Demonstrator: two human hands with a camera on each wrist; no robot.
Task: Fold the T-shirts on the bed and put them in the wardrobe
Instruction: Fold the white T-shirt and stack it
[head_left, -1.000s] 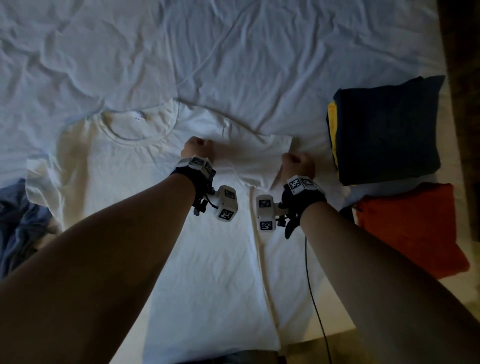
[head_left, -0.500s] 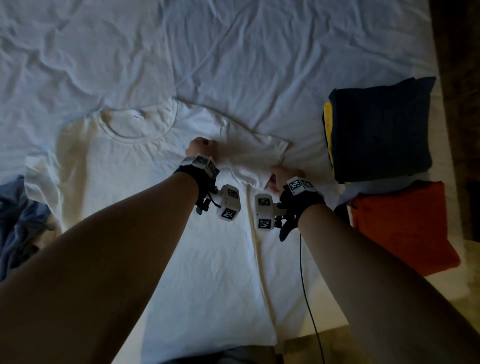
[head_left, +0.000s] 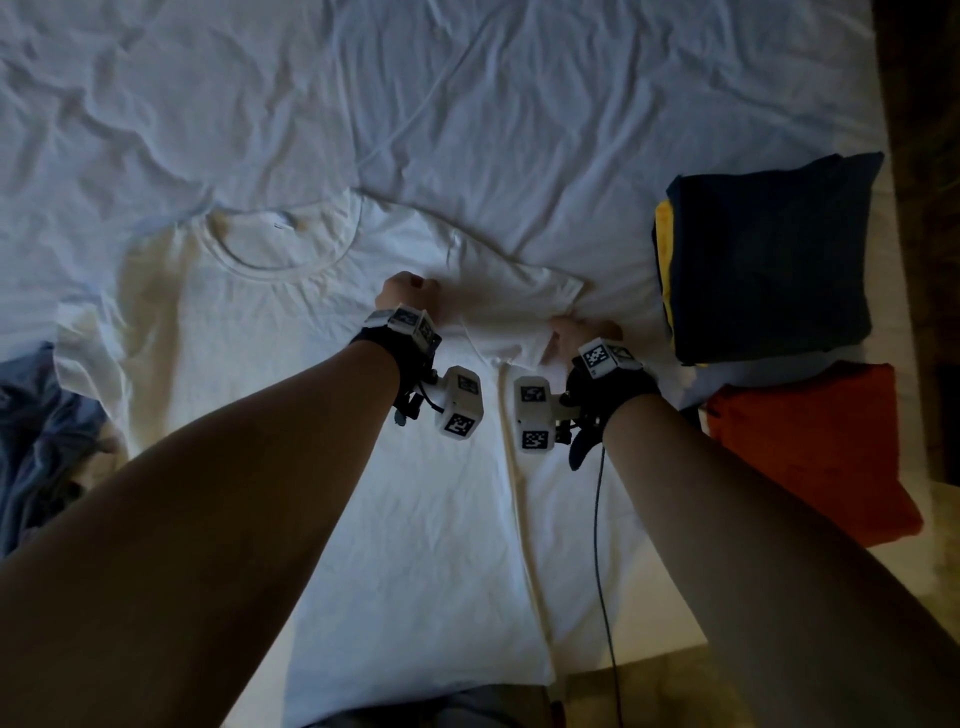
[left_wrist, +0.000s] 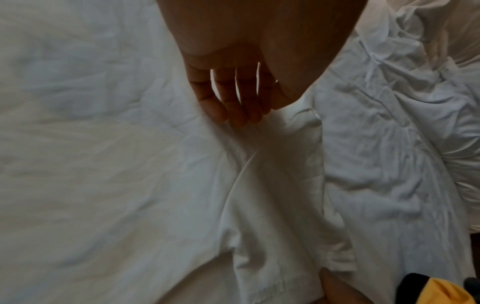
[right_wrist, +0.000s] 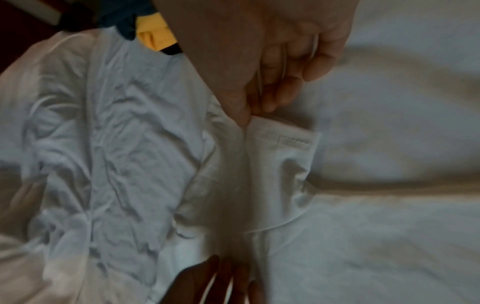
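Since a second ago, right hand (head_left: 582, 332) drawn in toward 7 o'clock, dragging the sleeve of the white cotton T-shirt (head_left: 415, 493) inward; no readable writing, only checkered marker tags on the wrist rigs. At 3 o'clock, folded navy-and-yellow garment (head_left: 774, 260), with folded orange garment (head_left: 810, 447) below and crumpled blue cloth (head_left: 41, 441) at 9 o'clock, all on the rumpled white bedsheet (head_left: 467, 104). Left hand (head_left: 408, 291) pressing nearly straight fingers (left_wrist: 233, 102) on the shoulder fabric; right pinching the sleeve hem, shirt lying flat mid-bed.

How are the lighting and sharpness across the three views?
Head view: dim, forearms in shadow, white T-shirt readable, edges bowed by the wide lens. Left wrist: left hand backlit and dark. Right wrist: right hand and sleeve hem sharp, the rest blurred.
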